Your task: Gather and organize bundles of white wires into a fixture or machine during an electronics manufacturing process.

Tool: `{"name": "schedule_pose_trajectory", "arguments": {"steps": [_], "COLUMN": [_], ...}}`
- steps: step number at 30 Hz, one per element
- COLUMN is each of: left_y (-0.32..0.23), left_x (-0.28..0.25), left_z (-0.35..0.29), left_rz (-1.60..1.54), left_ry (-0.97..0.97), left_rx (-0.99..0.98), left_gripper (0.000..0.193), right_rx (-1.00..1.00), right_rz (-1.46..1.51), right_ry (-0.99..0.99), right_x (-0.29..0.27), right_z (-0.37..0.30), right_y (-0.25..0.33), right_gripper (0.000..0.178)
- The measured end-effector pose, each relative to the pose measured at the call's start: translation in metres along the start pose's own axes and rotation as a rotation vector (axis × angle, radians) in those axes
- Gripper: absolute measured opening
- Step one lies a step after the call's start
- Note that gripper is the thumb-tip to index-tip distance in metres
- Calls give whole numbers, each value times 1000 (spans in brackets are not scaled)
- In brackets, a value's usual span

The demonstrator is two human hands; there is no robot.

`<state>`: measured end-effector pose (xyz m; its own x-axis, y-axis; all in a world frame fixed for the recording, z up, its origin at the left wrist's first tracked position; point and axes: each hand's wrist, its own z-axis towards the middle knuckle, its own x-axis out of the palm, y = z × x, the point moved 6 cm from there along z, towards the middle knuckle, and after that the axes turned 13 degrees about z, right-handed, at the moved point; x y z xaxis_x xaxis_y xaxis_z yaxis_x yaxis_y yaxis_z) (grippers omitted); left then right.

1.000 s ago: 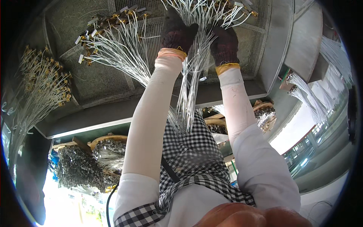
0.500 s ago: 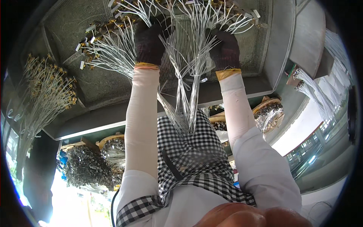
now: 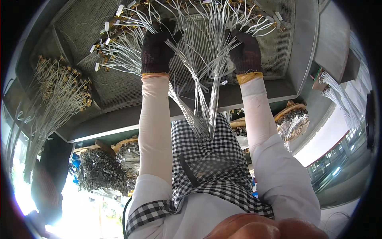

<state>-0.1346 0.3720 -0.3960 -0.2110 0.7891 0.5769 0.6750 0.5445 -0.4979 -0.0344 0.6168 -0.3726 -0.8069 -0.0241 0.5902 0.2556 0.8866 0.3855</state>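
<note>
A fan of thin white wires with brass-coloured terminals and small white connectors lies across a mesh-bottomed tray. Its strands gather into tied bundles that hang over the tray's near edge towards my checked apron. Both my hands wear dark knitted gloves. My left hand is among the left strands, thumb and index finger spread apart, wires passing beside and across them. My right hand has its fingers curled round strands on the right side. The fingertips of both hands are partly hidden by wires.
The metal tray's front rim crosses before me. A separate wire bundle with brass ends hangs at the left. Beneath the tray are bundles of dark metal-ended parts and another bundle. More white wires hang at the right.
The whole view has shifted slightly, so everything sits a little further right and lower. My left thumb and index finger stand wider apart. My right hand stays on the strands.
</note>
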Motion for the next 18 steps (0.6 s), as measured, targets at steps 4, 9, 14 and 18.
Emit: {"name": "schedule_pose_trajectory", "arguments": {"steps": [4, 9, 14, 18], "left_y": [0, 3, 6, 6], "left_x": [-5, -2, -7, -8], "left_z": [7, 3, 12, 13], "left_rz": [-96, -131, -85, -50], "left_ry": [95, 83, 77, 69], "left_rx": [-8, -45, -35, -33], "left_gripper": [40, 39, 40, 38], "right_rx": [58, 116, 95, 59], "right_rz": [-49, -89, -112, -84], "right_ry": [7, 53, 55, 26], "right_x": [-5, -13, -13, -5], "right_z": [7, 12, 11, 6], "right_y": [2, 3, 5, 3], "right_gripper": [17, 16, 16, 18]}}
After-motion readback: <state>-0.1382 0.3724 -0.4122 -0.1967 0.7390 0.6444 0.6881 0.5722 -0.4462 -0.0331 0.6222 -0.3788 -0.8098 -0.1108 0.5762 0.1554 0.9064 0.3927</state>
